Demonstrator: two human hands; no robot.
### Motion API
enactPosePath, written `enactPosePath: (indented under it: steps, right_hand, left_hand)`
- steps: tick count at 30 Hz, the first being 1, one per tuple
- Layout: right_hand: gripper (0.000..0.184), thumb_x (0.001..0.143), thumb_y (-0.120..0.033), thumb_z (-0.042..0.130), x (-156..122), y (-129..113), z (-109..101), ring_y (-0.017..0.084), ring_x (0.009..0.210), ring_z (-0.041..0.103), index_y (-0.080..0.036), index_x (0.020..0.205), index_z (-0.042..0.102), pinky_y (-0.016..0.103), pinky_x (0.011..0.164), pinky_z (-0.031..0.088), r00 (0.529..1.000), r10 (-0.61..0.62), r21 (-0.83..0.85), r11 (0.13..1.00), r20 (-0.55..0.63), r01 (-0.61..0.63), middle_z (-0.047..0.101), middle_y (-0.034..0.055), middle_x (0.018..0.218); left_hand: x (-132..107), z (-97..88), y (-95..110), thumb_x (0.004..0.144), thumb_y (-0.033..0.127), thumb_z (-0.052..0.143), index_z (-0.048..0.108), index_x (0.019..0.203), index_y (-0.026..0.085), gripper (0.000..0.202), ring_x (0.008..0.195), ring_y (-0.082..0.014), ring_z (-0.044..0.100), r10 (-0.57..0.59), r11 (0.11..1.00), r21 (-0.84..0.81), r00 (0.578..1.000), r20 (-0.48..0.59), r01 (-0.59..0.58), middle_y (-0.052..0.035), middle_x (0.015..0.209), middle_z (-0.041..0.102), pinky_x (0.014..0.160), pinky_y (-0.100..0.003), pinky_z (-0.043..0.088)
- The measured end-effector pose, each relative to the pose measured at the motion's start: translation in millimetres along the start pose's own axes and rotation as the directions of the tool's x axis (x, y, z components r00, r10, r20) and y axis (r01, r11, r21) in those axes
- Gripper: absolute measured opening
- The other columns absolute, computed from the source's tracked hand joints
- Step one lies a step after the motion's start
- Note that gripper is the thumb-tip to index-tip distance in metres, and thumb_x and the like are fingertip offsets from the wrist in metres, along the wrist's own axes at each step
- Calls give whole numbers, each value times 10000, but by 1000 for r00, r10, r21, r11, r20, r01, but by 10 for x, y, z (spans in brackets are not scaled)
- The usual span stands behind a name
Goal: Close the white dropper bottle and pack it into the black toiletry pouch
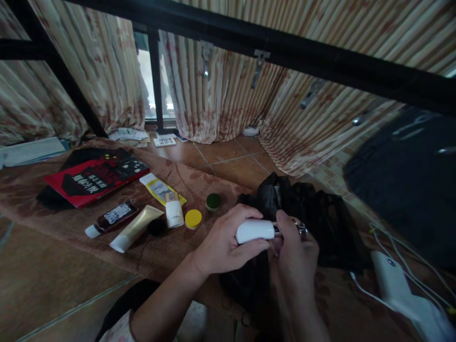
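Note:
My left hand (223, 237) is closed round a smooth white bottle (254, 231) with a shiny silver neck, held sideways above the cloth-covered surface (199, 251). At its silver end my right hand (297, 244) is closed, thumb on top. A shiny metal part (302, 229) shows past the right fingers; what it belongs to is partly hidden. Below and behind both hands lies a crumpled black bag (320, 223). To the left of my left hand are a yellow-lidded jar (193, 219), a dark green lid (213, 202) and a white bottle with a wooden-looking cap (174, 213).
Farther left lie a gold tube (138, 228), a dark bottle (114, 217), a yellow-and-white tube (162, 187) and a red-and-black book (98, 176). A white power adapter (392, 280) with cables sits at right. A black metal bar (231, 31) crosses overhead before the curtains (221, 95).

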State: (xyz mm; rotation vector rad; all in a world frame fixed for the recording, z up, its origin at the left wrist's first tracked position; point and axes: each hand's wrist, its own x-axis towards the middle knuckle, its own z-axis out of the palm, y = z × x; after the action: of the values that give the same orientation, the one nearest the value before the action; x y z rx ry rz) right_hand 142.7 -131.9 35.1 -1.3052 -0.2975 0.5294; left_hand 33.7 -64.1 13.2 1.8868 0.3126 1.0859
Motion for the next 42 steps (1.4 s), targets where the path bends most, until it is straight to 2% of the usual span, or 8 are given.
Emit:
enactPosePath:
  steps: [5,9,13,18,23,29,37,42]
  right_hand:
    - [337,748,-380,744,-40,14,-37,72,433,372,-191,599,508,201,388,302,988,-151,-135,979,35,154,394,-76,513]
    - [250,783,-372,714,-75,-15,-86,89,448,443,-188,669,587,210,414,341,910,-410,-342,847,64,406,465,-63,527]
    - [205,808,-346,697,-61,-33,-142,88,439,456,-199,702,602,202,414,353,840,-495,-396,742,221,541,497,-67,528]
    - [279,812,-287,714,-12,-82,-183,123,677,644,-255,1062,595,216,624,522,769,-338,-317,766,542,560,671,-38,806]
    - [643,810,-355,726,25,-149,-170,194,1011,673,-273,1384,447,317,851,554,726,-217,-319,791,652,523,685,51,1137]
    - [237,862,-417,673,-11,-128,-140,168,696,675,-223,994,704,245,587,526,781,-226,-497,661,582,562,722,16,817]
    - [221,869,-305,678,61,-195,-261,182,985,659,-294,1090,681,304,849,549,654,-229,-385,653,721,653,686,21,1099]
    - [676,747,-401,792,69,-184,-252,200,946,684,-305,1358,518,290,706,591,768,-113,-435,767,631,471,657,62,1226]
  left_hand:
    - [-19,113,92,906,370,587,602,913,169,201,688,-133,559,-36,995,85,985,-167,51,-25,791,614,637,-249,430]
    - [3,204,149,971,451,428,591,795,172,369,522,-97,489,-313,942,-203,914,-258,266,14,617,537,483,-213,374]
    - [46,178,134,894,581,510,566,709,169,455,385,-69,403,-558,756,-465,825,-91,460,51,476,458,373,-185,276]
    - [49,-28,74,775,625,637,549,681,160,482,326,-51,336,-711,513,-645,702,51,566,68,432,426,326,-171,171]
    - [10,-171,15,760,593,663,556,681,152,461,353,-40,354,-711,550,-630,703,-10,548,63,468,456,344,-156,204]
    - [-18,-190,-79,771,601,646,554,677,158,462,354,-42,363,-702,586,-575,712,-8,571,65,464,457,345,-161,213]
    - [-4,-199,-134,761,601,653,552,688,160,459,353,-47,366,-729,523,-609,683,44,597,64,457,457,354,-159,192]
    - [-1,-200,-136,757,601,657,548,689,159,460,359,-42,366,-729,525,-605,683,43,599,65,467,456,351,-150,193]
